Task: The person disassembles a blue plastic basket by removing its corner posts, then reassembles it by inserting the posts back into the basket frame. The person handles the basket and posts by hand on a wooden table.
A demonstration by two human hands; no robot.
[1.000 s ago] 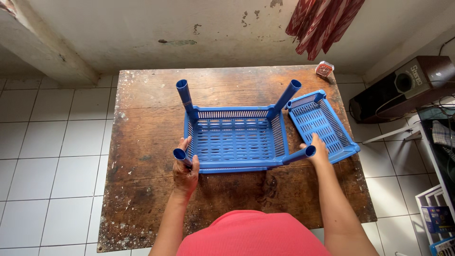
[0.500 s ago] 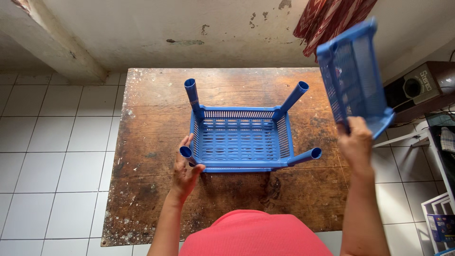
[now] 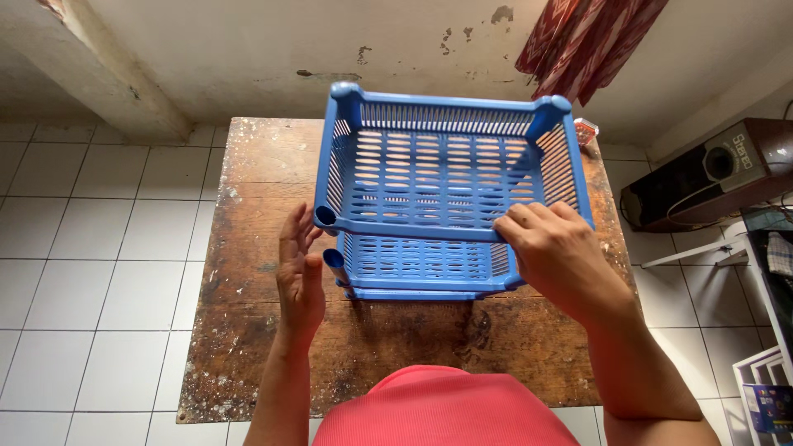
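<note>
- Holding the top tray (image 3: 450,169) over the bottom tray (image 3: 421,264), the right hand (image 3: 562,256) grips its near right rim, fingers curled over the edge.
- The left hand (image 3: 299,277) is flat and open, holding nothing. It is just beside the near left post (image 3: 334,260) of the bottom tray, and I cannot tell if it touches it.
- The bottom tray stands on the wooden counter (image 3: 248,248) with its posts up. That part looks done.
- The top tray looks tilted, and it does not look pushed down onto the posts yet. I think lining up the corners and pressing it down is what is left.
- The top tray hides most of the bottom tray, so the far posts cannot be seen.
- The right hand covers the near right corner, so I cannot tell if that corner sits on its post.
- A small red thing (image 3: 585,130) peeks out behind the top tray. It is too hidden to tell what it is.
- A dark speaker box (image 3: 702,173) sits well off to the right.
</note>
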